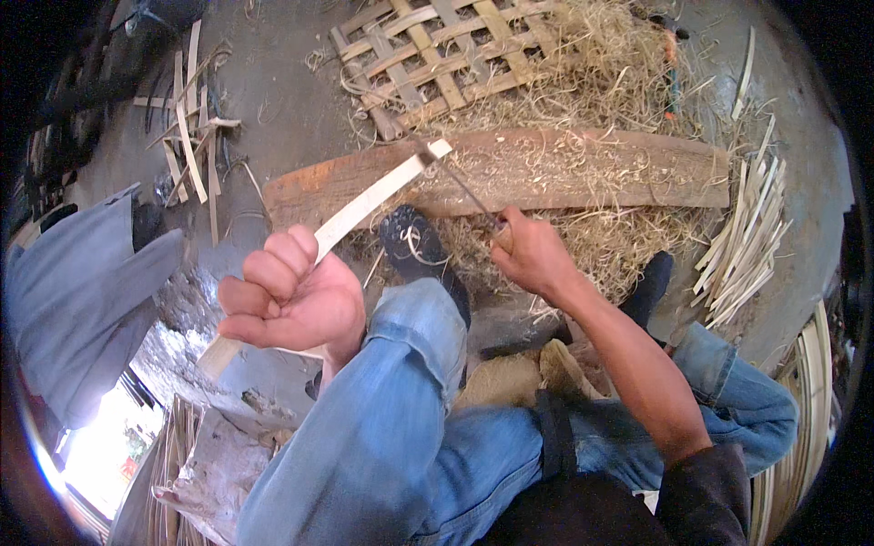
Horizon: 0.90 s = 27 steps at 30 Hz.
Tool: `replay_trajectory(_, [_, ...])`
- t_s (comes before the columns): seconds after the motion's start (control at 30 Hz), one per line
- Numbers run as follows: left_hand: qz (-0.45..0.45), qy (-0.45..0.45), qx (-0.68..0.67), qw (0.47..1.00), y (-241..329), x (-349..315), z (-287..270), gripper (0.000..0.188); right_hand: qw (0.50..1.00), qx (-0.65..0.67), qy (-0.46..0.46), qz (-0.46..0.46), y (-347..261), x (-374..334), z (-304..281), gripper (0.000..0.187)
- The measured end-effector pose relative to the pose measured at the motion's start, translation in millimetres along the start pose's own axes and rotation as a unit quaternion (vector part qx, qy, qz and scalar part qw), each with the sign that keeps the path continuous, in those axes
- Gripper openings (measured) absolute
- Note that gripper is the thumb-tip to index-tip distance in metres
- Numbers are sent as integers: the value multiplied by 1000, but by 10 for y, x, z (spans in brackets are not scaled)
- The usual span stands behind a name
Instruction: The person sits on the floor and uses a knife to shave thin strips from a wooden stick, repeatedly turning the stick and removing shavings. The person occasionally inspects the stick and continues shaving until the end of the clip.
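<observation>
My left hand is closed around a pale, flat wooden strip. The strip slants up and to the right from the fist, and its lower end sticks out below the hand. My right hand is wrapped round the handle of a thin-bladed knife. The dark blade tip meets the strip near its far end. Beneath that end lies a long brown wooden plank, strewn with curled shavings; the strip's tip is over its upper left part.
A woven lattice of flat strips lies beyond the plank, beside a heap of shavings. Cut strips are bunched at the right and scattered at the left. Grey cloth hangs at the far left. My legs frame the near side.
</observation>
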State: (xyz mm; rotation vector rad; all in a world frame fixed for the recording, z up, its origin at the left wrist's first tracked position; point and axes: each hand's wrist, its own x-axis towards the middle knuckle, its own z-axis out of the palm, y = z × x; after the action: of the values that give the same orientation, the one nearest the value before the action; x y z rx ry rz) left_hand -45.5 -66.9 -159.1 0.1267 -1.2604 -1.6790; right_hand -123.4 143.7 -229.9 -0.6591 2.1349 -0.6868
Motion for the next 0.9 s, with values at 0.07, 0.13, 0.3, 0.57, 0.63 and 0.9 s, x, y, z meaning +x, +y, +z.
replay_trajectory(0.07, [11,-1,-14,1000,-84,21,24,47,1000,-8,15,-2,50,-24,8,33])
replay_trajectory(0.13, [15,15,-18,1000,-31,1,22,47,999,4,1,-46,-118,-132,-52,34])
replay_trajectory(0.3, [13,-2,-12,1000,-82,-1,23,48,1000,-17,14,12,177,36,21,35])
replay_trajectory(0.57, [9,-1,-38,999,-8,-42,16,48,999,-2,9,37,146,-54,13,35])
replay_trajectory(0.63, [5,11,-29,999,-10,-38,-1,47,1000,0,-2,23,89,-97,-59,34])
replay_trajectory(0.9, [24,51,-17,998,21,-4,-116,51,998,-34,35,50,159,-118,69,27])
